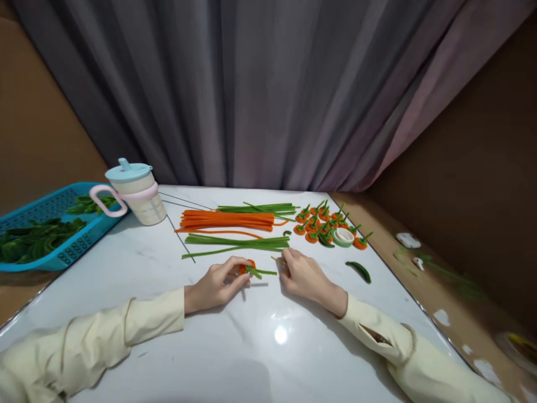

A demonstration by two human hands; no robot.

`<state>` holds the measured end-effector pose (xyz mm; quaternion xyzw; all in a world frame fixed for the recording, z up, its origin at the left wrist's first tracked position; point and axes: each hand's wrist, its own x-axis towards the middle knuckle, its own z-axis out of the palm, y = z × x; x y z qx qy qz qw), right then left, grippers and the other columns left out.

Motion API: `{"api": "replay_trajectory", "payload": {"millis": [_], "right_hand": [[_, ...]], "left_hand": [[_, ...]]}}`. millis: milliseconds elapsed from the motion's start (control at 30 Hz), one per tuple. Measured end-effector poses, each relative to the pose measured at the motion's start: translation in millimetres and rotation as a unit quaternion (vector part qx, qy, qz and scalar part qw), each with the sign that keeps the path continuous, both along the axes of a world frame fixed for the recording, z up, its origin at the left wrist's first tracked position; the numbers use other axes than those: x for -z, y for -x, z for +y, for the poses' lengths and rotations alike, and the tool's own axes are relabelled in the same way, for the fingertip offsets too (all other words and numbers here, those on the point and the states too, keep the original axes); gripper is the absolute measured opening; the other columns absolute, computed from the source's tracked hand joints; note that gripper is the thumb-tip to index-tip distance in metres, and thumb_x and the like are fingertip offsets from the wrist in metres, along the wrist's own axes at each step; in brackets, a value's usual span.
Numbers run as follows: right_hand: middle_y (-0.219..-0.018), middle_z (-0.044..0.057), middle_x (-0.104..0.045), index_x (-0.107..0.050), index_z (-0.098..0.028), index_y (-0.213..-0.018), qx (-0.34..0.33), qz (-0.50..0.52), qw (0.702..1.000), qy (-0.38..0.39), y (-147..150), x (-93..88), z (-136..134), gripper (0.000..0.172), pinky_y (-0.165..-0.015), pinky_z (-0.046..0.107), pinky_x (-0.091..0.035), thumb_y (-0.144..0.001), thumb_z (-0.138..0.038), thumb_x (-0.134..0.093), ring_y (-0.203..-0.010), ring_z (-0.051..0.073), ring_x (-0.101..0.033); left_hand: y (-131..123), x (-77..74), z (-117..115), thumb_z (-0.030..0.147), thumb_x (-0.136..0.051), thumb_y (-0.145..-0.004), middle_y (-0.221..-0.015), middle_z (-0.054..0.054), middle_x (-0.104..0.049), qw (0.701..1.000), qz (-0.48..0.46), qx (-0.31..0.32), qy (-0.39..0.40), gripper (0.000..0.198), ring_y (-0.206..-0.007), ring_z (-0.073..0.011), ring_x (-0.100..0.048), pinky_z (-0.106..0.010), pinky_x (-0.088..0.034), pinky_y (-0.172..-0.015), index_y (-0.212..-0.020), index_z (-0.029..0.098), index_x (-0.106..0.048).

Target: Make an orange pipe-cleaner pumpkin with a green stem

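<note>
My left hand (224, 280) pinches a small orange craft piece (247, 266) made of fuzzy stems, with green leaf-like loops and a long green stalk pointing right. To its right, my right hand (304, 274) has its fingers closed at the tabletop, and a thin tan tip (274, 258) sticks out beside them; what it belongs to is hidden. Beyond the hands lie a bundle of orange pipe cleaners (226, 220), green pipe cleaners (239, 243) in front of it and more green pipe cleaners (264, 208) behind. Several similar orange pieces with green stalks (312, 225) stand at the right.
A roll of tape (343, 237) sits among the finished-looking pieces, and a dark green curved piece (358, 271) lies nearer. At left are a lidded cup (146, 207) and a blue basket (79, 246) of greenery. A grey curtain (251, 101) hangs behind the white table (201, 358).
</note>
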<state>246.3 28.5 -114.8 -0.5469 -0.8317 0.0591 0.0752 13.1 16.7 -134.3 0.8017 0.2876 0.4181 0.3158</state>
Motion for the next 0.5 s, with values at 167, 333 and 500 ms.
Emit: {"api": "replay_trajectory", "payload": {"millis": [167, 333, 500], "right_hand": [[-0.086, 0.007, -0.058, -0.044, -0.018, -0.084, -0.005, 0.020, 0.999, -0.030, 15.9, 0.2, 32.1, 0.014, -0.062, 0.027, -0.035, -0.071, -0.013, -0.044, -0.075, 0.018, -0.054], [-0.078, 0.006, -0.056, -0.041, -0.020, -0.080, -0.028, 0.093, 0.993, -0.063, 13.5, 12.8, 36.6, 0.018, -0.062, 0.030, -0.038, -0.065, -0.010, -0.041, -0.071, 0.021, -0.054], [-0.075, 0.004, -0.054, -0.038, -0.021, -0.077, -0.064, 0.104, 0.991, -0.045, 1.3, 19.8, 41.9, 0.019, -0.059, 0.028, -0.039, -0.064, -0.008, -0.042, -0.066, 0.019, -0.053]], "left_hand": [[-5.9, -2.7, 26.0, 0.028, -0.046, -0.093, -0.075, -0.005, -0.067, 0.995, -0.008, -0.008, 0.103, 0.016, -0.066, -0.0148, -0.069, -0.023, -0.057, -0.059, -0.104, 0.016, -0.046], [-7.6, -2.5, 38.5, 0.039, -0.046, -0.093, -0.064, -0.003, -0.065, 0.982, -0.039, -0.063, 0.174, 0.022, -0.053, -0.0119, -0.062, -0.019, -0.050, -0.049, -0.100, 0.018, -0.044], [-6.3, -2.9, 42.3, 0.039, -0.046, -0.093, -0.068, -0.004, -0.065, 0.977, -0.011, -0.066, 0.201, 0.021, -0.057, -0.0135, -0.063, -0.018, -0.046, -0.048, -0.099, 0.019, -0.045]]}}
